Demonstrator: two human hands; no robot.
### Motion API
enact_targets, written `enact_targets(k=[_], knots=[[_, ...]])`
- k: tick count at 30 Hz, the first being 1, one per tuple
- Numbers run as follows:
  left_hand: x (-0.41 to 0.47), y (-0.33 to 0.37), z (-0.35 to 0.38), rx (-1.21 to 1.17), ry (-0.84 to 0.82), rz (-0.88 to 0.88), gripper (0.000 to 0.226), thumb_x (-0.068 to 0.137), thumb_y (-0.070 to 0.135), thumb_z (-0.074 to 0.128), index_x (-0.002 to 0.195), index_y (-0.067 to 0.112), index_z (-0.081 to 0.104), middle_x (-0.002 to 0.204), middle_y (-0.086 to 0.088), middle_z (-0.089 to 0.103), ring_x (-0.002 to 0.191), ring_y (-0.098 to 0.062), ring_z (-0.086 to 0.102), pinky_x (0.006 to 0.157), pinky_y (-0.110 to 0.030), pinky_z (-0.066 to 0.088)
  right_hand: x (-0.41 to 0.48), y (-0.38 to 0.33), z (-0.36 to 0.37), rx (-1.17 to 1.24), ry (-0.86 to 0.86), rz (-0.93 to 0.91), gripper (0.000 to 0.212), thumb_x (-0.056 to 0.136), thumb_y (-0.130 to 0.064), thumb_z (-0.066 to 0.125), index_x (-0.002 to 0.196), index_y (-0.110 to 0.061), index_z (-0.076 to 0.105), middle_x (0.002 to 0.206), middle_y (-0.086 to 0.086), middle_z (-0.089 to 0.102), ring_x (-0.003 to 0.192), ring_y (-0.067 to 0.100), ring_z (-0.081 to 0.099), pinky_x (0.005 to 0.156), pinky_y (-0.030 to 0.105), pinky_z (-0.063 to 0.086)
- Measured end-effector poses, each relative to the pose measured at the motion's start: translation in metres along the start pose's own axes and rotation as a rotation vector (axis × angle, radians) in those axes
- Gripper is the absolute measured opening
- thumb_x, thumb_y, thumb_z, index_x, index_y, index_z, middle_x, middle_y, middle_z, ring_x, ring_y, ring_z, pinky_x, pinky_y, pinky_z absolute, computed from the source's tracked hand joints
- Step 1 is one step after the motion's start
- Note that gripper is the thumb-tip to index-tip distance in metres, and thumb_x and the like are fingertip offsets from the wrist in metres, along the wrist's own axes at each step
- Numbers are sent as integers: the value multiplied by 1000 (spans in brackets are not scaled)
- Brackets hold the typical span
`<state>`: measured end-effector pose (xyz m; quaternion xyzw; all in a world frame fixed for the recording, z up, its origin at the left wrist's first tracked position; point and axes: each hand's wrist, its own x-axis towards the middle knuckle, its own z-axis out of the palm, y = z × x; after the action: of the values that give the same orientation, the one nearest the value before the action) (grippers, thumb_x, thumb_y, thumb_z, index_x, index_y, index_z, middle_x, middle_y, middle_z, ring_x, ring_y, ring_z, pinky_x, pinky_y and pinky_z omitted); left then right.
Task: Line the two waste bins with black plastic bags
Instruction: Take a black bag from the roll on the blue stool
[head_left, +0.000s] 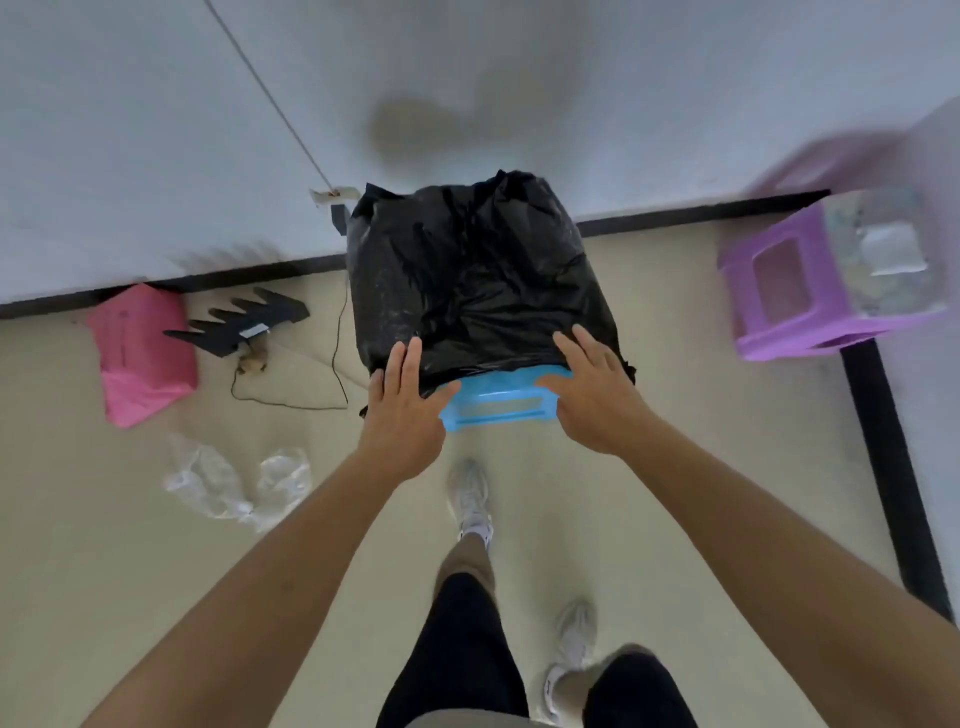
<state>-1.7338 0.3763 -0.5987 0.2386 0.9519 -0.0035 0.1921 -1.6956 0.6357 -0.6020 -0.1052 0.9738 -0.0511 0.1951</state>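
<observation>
A blue waste bin (498, 408) stands on the floor by the wall, with a black plastic bag (478, 275) draped over its top and sides; only the near blue rim shows. My left hand (402, 402) lies flat against the bag's near left edge, thumb on the blue rim. My right hand (592, 389) presses on the near right edge, fingers spread on the black plastic. A purple waste bin (800, 291) sits at the right with clear plastic (883, 254) in it and no black bag.
A pink bag (140, 353) and a black jagged cardboard piece (244, 322) lie at the left by the wall. Crumpled clear plastic (239, 483) is on the floor near left. A thin black cable (340, 358) trails beside the blue bin. My feet stand below.
</observation>
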Motion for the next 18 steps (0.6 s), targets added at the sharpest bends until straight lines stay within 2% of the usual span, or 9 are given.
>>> enact_targets(k=[3, 6, 8, 11, 12, 14, 16, 18], knots=[[42, -19, 36, 71, -99, 44, 58, 91, 32, 53, 146, 34, 35, 161, -20, -10, 147, -39, -9, 116, -56, 10, 46, 1, 39, -31, -47, 8, 52, 92, -20, 52, 143, -30, 49, 163, 21, 5, 149, 43, -5, 120, 55, 3], [67, -28, 60, 123, -203, 12, 64, 93, 34, 47, 150, 18, 25, 163, -13, 0, 148, -36, -2, 116, -55, 15, 76, 2, 63, -87, -171, 58, 62, 91, -21, 51, 151, -22, 35, 164, 16, 9, 149, 42, -4, 119, 56, 0], [71, -29, 58, 96, -165, -14, 64, 93, 29, 47, 148, 6, 26, 161, -10, 15, 146, -33, 13, 113, -51, 23, 83, 2, 63, -75, -195, 103, 63, 91, -17, 51, 150, -11, 32, 159, 12, 26, 149, 37, 8, 120, 53, 2], [74, -30, 25, 31, 31, -12, 56, 88, 17, 56, 138, -1, 41, 152, -15, 37, 132, -35, 37, 101, -51, 37, 83, 9, 32, 35, -22, 104, 48, 89, -7, 54, 137, -7, 50, 136, 13, 53, 135, 33, 40, 117, 46, 20], [75, -31, 11, 5, 107, -18, 52, 87, 16, 58, 134, -1, 45, 148, -16, 42, 127, -35, 43, 97, -51, 41, 82, 12, 17, 68, 56, 96, 42, 88, -4, 57, 129, -9, 57, 124, 12, 59, 123, 32, 50, 111, 43, 29], [76, -30, -27, -26, 244, -8, 47, 87, 18, 60, 129, -1, 49, 143, -16, 48, 120, -34, 47, 89, -50, 44, 73, 19, -28, 140, 234, 105, 33, 78, 5, 64, 106, -13, 66, 97, 8, 64, 93, 31, 61, 89, 38, 44], [76, -22, -73, 7, 353, 15, 45, 90, 22, 57, 129, 1, 49, 142, -14, 49, 118, -32, 47, 88, -49, 43, 60, 27, -79, 192, 360, 149, 35, 68, 13, 65, 91, -13, 61, 80, 7, 59, 71, 31, 59, 66, 36, 41], [73, -7, -118, 41, 428, 16, 44, 93, 26, 55, 129, 1, 48, 143, -14, 48, 117, -32, 47, 88, -49, 43, 43, 37, -123, 222, 413, 218, 39, 70, 14, 61, 99, -12, 55, 85, 8, 58, 67, 31, 58, 57, 33, 36]])
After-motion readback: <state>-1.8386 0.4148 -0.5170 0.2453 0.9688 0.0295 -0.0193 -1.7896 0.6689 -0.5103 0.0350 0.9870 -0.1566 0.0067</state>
